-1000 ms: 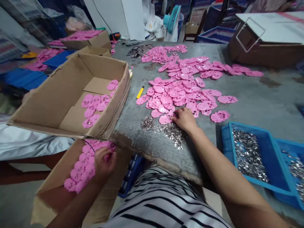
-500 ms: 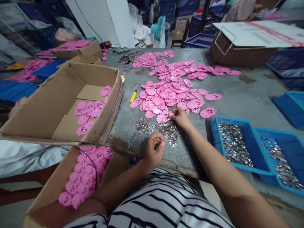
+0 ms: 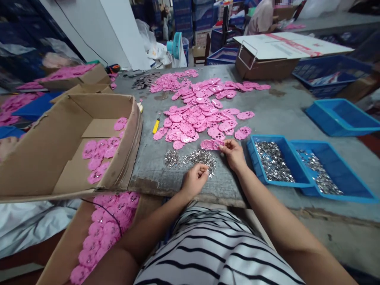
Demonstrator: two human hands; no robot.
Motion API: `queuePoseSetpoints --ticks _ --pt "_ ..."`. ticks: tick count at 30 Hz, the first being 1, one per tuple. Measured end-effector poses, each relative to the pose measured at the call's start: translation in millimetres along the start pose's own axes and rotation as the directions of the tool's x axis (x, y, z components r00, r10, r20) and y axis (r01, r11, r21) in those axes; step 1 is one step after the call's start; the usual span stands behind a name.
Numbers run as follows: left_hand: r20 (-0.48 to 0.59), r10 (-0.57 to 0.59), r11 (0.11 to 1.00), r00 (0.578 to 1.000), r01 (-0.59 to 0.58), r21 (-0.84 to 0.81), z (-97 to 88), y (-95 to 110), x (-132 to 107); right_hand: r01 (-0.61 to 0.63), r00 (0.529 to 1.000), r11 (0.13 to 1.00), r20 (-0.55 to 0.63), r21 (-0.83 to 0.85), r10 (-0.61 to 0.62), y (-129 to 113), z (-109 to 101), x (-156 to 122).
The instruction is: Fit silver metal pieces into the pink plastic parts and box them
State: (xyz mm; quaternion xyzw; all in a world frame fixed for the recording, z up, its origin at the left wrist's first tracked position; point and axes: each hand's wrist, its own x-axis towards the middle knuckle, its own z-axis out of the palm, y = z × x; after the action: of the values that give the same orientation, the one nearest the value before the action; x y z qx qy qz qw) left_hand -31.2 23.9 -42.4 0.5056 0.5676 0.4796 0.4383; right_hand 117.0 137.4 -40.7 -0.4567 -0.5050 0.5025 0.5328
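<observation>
My right hand (image 3: pixel 235 155) pinches the right end of a pink plastic piece (image 3: pixel 210 145), oblong with a wavy edge and holes. This piece is tilted just in front of the pile of similar pink pieces (image 3: pixel 190 122). My left hand (image 3: pixel 194 180) is closed, thumb and fingertips together, at the near edge of a heap of small shiny metal parts (image 3: pixel 202 157). Whatever its fingertips hold is too small to make out. A smaller heap of metal parts (image 3: pixel 171 158) lies to the left.
A cardboard box (image 3: pixel 74 158) with several pink pieces stands at left, above another box of stacked pink pieces (image 3: pixel 103 229). Blue trays (image 3: pixel 280 158) of metal parts sit at right. A yellow-handled tool (image 3: pixel 156 125) lies left of the pile. A person (image 3: pixel 261 18) sits at the back.
The view has swung to the right. My right hand has drawn the pink piece away from the pile and tilted it. My left hand has moved to the metal heap, its fingertips closing.
</observation>
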Motion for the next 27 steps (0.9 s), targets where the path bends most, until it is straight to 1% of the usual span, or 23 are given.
queuePoseSetpoints --ticks 3,7,14,18,23,25,27 --pt "0.017 -0.008 1.000 1.000 0.008 0.015 0.6 1 2 0.033 0.998 0.999 -0.053 -0.003 -0.033 2 -6 -15" --pt "0.037 0.007 0.999 0.999 -0.008 0.034 2.9 2 5 0.063 0.991 0.998 -0.122 -0.002 -0.063 1 -11 -19" --pt "0.089 0.047 0.996 0.995 -0.053 0.073 3.8 4 4 0.004 0.989 0.996 -0.150 0.084 0.009 -2 -17 -18" --pt "0.115 0.065 0.996 0.991 -0.072 0.055 0.9 5 4 -0.011 0.984 0.991 -0.175 0.137 0.035 -4 -15 -19" --pt "0.102 0.070 0.997 0.992 -0.068 -0.025 -1.1 2 8 -0.003 0.988 0.988 -0.155 0.157 0.027 -9 -7 -17" --pt "0.093 0.064 0.996 0.994 -0.058 -0.070 -2.2 1 10 -0.004 0.992 0.988 -0.123 0.157 0.023 -11 -1 -24" --pt "0.081 0.059 0.991 0.995 -0.049 -0.125 -4.0 -1 10 -0.008 0.997 0.990 -0.076 0.141 0.019 -9 7 -40"
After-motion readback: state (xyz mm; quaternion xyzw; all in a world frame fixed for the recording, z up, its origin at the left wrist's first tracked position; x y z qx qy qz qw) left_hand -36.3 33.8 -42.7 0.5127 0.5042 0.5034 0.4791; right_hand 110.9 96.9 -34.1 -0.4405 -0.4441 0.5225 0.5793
